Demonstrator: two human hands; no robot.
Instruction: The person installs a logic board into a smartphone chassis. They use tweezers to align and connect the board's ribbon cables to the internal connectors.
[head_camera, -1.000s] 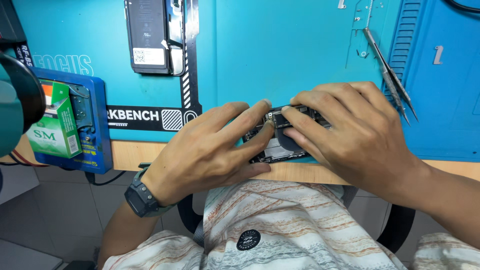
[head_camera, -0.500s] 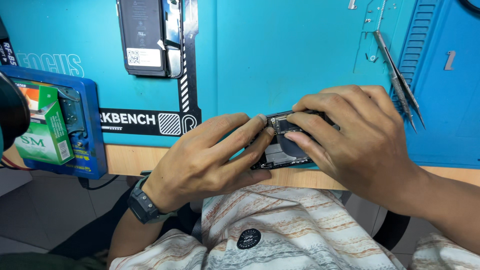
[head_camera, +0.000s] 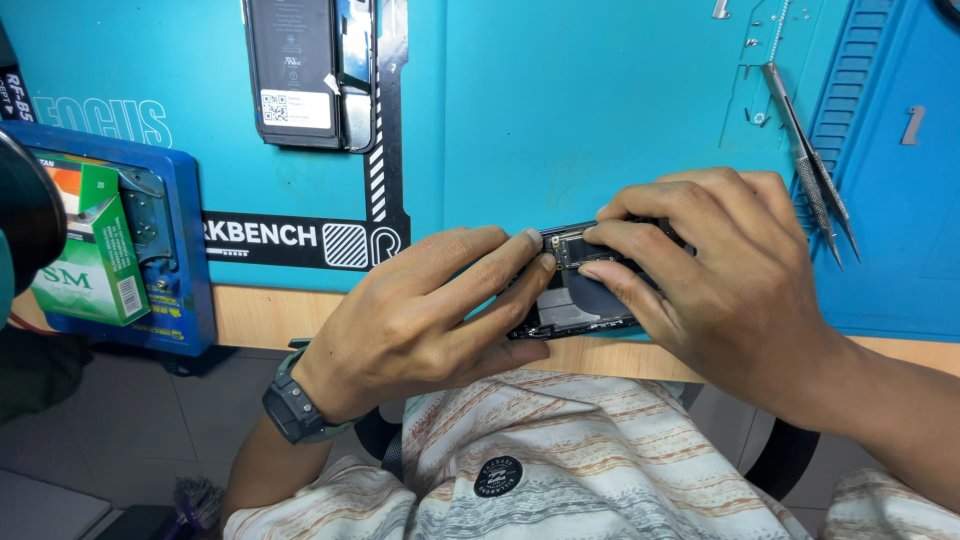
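Both hands, left (head_camera: 420, 310) and right (head_camera: 720, 275), grip the opened phone (head_camera: 570, 295).

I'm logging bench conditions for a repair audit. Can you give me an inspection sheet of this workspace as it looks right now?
Surface: teal work mat on a wooden bench, darker blue mat at right.
Job's things: opened phone, internals exposed, at the mat's front edge.
Clutter: battery and phone part at top; green box in a blue fixture; tweezers; small screws near them.
Hands: left hand and right hand both grip the phone, fingertips on its upper end.
Cables: nothing seen.
Surroundings: wristwatch, striped shirt, grey floor below.
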